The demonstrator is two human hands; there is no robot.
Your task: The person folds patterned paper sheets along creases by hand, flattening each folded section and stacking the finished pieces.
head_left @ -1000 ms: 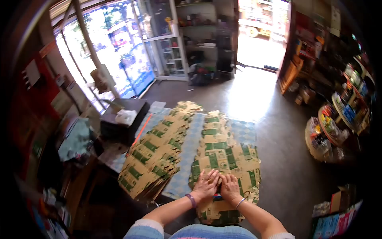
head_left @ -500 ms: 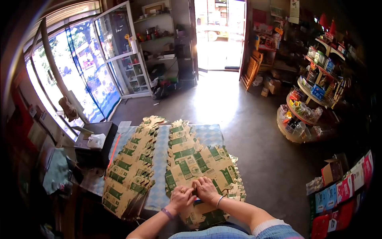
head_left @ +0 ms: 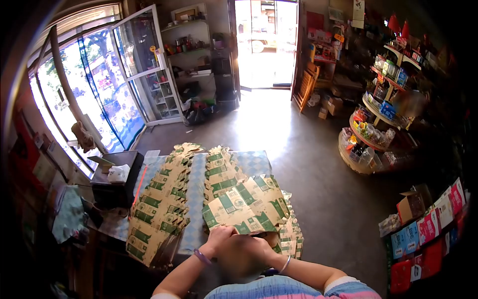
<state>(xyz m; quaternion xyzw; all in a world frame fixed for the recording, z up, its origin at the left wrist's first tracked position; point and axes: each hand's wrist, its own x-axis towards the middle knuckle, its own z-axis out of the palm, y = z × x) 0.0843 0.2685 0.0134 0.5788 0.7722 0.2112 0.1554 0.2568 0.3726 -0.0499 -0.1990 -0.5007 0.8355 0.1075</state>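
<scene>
A brown paper sheet with green print [head_left: 244, 203] is tilted up in front of me, over a pile of similar pieces. My left hand [head_left: 220, 239] is closed on its near edge, a purple band on the wrist. My right hand [head_left: 268, 251], below a silver bracelet, is closed at the same edge further right. A dark blurred patch between the hands hides part of the fingers. Beneath and behind the sheet, the right-hand pile [head_left: 219, 167] fans out in overlapping rows. A second fanned pile [head_left: 158, 214] of the same printed paper lies left of it.
Both piles lie on a table with a blue-and-white checked cover [head_left: 198, 172]. A black box [head_left: 117, 187] with white tissue stands at the left. Tiered shelves of goods [head_left: 371, 124] stand at the right, and an open doorway [head_left: 266, 50] lies ahead.
The sheet has lifted and turned at its near edge. Both hands have gone from resting on top to its near edge, closer to my body. The whole view has shifted slightly.
</scene>
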